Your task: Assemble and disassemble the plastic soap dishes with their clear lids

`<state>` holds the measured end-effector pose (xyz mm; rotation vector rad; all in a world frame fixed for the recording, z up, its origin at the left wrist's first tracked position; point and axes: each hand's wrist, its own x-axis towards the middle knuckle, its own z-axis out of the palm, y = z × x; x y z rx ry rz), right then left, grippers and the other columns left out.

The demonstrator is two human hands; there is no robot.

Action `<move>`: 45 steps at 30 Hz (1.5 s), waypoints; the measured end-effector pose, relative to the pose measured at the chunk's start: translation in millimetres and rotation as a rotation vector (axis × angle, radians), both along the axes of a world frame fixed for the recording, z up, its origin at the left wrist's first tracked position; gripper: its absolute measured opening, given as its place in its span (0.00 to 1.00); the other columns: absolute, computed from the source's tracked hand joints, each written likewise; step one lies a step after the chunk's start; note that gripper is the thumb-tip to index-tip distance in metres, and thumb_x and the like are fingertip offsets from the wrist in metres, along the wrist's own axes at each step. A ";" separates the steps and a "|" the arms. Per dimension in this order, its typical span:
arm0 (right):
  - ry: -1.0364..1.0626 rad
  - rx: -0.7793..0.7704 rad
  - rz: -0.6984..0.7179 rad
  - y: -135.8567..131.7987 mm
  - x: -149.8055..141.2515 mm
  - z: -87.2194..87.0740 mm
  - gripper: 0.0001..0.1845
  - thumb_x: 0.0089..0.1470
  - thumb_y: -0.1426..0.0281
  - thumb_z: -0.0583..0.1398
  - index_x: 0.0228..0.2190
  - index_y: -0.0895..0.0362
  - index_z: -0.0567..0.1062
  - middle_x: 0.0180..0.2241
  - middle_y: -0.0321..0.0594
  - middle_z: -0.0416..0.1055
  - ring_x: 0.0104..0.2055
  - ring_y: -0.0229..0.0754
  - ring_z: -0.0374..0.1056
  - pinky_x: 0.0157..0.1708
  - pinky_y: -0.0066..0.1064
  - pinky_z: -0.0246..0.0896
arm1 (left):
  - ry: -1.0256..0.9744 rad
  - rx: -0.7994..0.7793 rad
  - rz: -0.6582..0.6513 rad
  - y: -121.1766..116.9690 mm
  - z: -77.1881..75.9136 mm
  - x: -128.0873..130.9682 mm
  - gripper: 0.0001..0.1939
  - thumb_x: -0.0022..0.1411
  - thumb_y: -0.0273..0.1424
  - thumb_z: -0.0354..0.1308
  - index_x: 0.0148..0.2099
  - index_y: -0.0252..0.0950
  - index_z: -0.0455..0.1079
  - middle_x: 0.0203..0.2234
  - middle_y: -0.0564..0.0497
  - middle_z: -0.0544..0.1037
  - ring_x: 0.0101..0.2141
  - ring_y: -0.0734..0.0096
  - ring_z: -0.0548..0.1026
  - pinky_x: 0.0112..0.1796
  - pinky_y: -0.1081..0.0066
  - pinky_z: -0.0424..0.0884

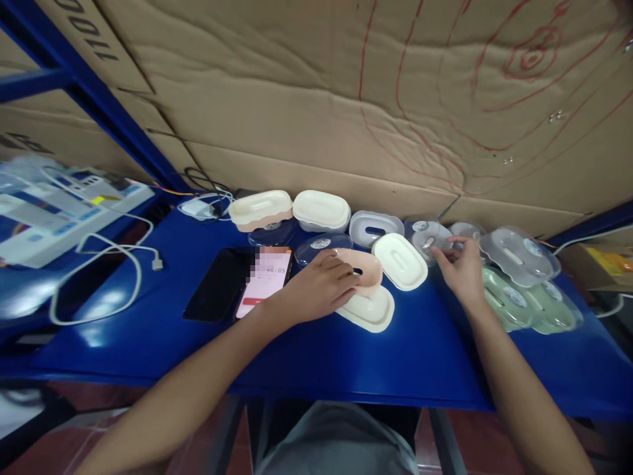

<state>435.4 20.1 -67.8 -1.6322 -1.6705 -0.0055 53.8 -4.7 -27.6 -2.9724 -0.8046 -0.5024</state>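
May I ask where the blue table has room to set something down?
Free: the front strip between the forearms, before the nearest cream dish; and between the white cable and black device. Crowded: along the cardboard, among the dishes.

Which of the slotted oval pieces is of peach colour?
The peach piece at the left hand, overlapping a cream piece; the slotted piece behind is grey.

Grey top (341, 439), plain, lightly creased, visible below near edge of blue table (198, 359). Over table: left hand (326, 285) and right hand (459, 267), both bare. 2 slim forearms (514, 369), uncovered, tapering to wrists.
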 end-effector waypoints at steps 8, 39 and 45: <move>-0.252 -0.115 0.107 -3.5 -2.8 -3.7 0.24 0.70 0.52 0.54 0.53 0.54 0.78 0.59 0.53 0.77 0.64 0.61 0.69 0.64 0.61 0.58 | 0.048 0.021 0.003 -1.3 -1.6 0.1 0.13 0.79 0.32 0.52 0.58 0.36 0.74 0.50 0.45 0.83 0.55 0.56 0.78 0.66 0.49 0.58; -0.267 0.038 0.341 -19.2 -42.1 21.2 0.25 0.70 0.62 0.55 0.65 0.47 0.73 0.66 0.46 0.70 0.71 0.58 0.62 0.71 0.59 0.58 | 0.045 -0.002 0.021 -2.2 -2.3 0.5 0.13 0.79 0.33 0.53 0.58 0.37 0.74 0.51 0.45 0.82 0.54 0.56 0.78 0.67 0.50 0.55; -0.388 0.029 0.157 -17.7 -27.4 18.2 0.33 0.63 0.77 0.52 0.65 0.42 0.73 0.71 0.44 0.63 0.72 0.61 0.58 0.68 0.64 0.54 | 0.045 0.000 0.015 -1.9 -2.6 0.4 0.13 0.78 0.33 0.54 0.59 0.36 0.73 0.51 0.44 0.82 0.55 0.55 0.78 0.67 0.49 0.56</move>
